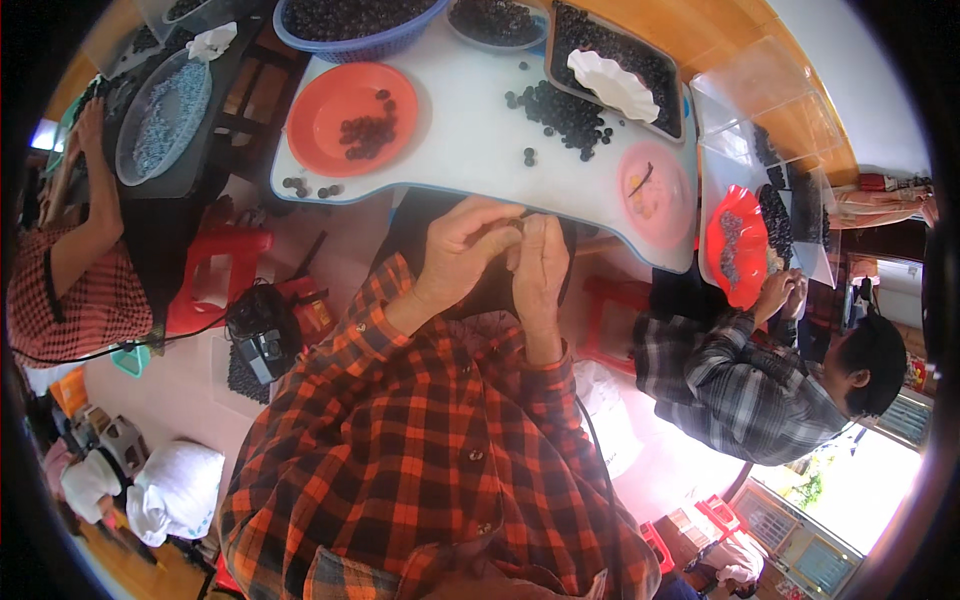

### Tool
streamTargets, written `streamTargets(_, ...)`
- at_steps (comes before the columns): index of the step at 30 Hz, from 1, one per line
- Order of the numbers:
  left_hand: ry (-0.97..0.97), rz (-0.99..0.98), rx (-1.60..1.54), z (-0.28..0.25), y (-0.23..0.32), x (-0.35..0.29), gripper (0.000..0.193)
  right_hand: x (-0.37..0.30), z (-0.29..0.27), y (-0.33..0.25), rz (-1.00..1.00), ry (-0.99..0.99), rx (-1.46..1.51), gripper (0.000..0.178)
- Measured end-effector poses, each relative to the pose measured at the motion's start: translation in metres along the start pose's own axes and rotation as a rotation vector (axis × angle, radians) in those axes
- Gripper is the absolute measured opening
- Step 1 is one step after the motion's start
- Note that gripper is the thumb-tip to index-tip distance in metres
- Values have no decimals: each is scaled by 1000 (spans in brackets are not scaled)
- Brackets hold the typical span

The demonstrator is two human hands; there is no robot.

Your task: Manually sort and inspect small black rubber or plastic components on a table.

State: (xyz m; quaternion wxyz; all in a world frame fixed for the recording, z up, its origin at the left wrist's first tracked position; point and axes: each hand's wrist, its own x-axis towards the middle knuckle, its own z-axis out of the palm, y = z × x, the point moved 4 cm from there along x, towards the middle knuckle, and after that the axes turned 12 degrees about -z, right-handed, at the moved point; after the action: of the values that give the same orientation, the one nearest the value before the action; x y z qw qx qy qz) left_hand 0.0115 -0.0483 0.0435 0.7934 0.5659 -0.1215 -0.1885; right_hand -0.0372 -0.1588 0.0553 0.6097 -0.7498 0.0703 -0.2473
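My left hand [462, 252] and my right hand [540, 268] meet in front of my chest, just below the table's near edge. The fingertips of both are pinched together. Whatever lies between them is too small or too hidden to make out. Beyond them, on the white table [450, 130], a loose pile of small dark round pieces [570, 118] lies toward the right. An orange-red bowl [303, 120] at the left holds a cluster of similar pieces. A pale pink dish [672, 205] with a dark twig-like thing and small bits sits at the right.
Along the table's far side are a blue-purple basket [365, 48], a clear bowl [500, 42] and a tray [680, 125], all with dark pieces; a white scalloped dish [615, 85] rests on the tray. Co-workers sit at left and right, beside red stools [218, 275].
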Motion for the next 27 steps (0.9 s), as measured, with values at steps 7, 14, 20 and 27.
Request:
streamTargets(7, -81, 101, 84, 1, 11, -1, 31, 1, -3, -4, -15, 8, 19, 32)
streamTargets(14, -75, 84, 101, -1, -2, 0, 28, 2, -3, -2, 10, -4, 111, 30)
streamTargets(20, -27, -76, 118, -8, -7, 6, 21, 0, -1, 11, -11, -65, 265, 23)
streamTargets(27, -138, -255, -290, -10, -20, 7, 25, 2, 4, 17, 11, -90, 258, 16)
